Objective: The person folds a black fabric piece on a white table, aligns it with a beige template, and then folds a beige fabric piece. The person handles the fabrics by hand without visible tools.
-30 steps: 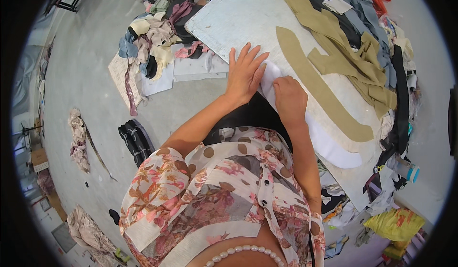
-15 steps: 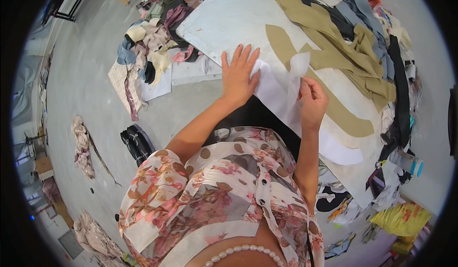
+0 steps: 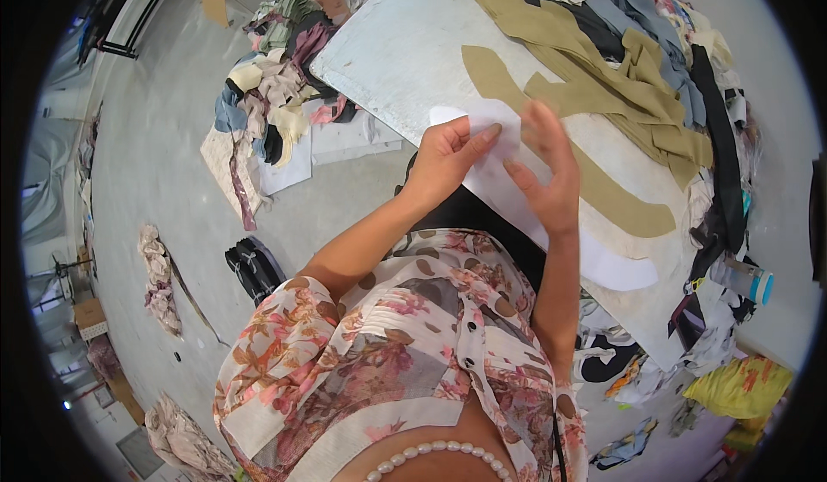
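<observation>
My left hand (image 3: 448, 156) pinches the end of a thin white curved fabric piece (image 3: 504, 179), thumb on top and fingers curled beneath. Just to its right, my right hand (image 3: 554, 172) is held with thumb and fingers apart, its fingertips blurred, beside the lifted part of that piece. Its palm side partly covers the white material. Farther down the table edge lies a white curved end (image 3: 616, 265), flat on the tabletop; whether it is the same layer I cannot tell. Beyond both hands a khaki curved strip (image 3: 624, 202) rests flat on the pale table (image 3: 388, 51).
Khaki cloth (image 3: 594, 68) is heaped at the table's far right, beside dark and blue-grey fabric (image 3: 633, 8). A scrap pile (image 3: 276, 94) stands left of the table. A cup with a blue rim (image 3: 760, 287) and a yellow bag (image 3: 741, 389) are at the right.
My left hand has gone from lying flat with spread fingers to pinching the white piece. My right hand has let go of its lifted end and opened.
</observation>
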The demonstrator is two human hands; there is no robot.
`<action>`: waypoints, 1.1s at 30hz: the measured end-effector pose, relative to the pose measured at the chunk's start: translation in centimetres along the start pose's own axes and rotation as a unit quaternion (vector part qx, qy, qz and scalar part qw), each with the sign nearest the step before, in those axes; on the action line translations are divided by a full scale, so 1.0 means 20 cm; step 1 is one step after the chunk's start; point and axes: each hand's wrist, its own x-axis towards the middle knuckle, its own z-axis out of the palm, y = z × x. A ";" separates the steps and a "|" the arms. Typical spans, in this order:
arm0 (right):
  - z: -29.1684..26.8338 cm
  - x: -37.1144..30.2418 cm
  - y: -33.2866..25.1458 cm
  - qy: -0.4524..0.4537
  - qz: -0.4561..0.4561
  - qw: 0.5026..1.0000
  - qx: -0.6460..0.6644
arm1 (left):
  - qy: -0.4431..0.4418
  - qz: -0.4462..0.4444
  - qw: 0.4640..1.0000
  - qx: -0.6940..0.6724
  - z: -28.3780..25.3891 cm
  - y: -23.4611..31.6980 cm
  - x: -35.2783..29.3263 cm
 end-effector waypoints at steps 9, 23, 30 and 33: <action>-0.36 -0.09 0.10 -0.243 0.350 0.904 0.031 | 0.057 0.048 0.997 0.036 0.04 0.03 0.07; -0.16 -0.08 0.10 0.021 0.186 0.960 0.209 | 0.123 0.057 0.983 0.121 -0.02 -0.04 0.03; -1.03 -0.61 0.19 0.249 0.221 0.898 0.286 | 0.179 0.159 0.858 0.455 -0.23 -0.21 0.06; -1.61 -0.93 -0.01 0.466 0.245 0.849 0.029 | 0.179 0.177 0.827 0.503 -0.22 -0.21 0.09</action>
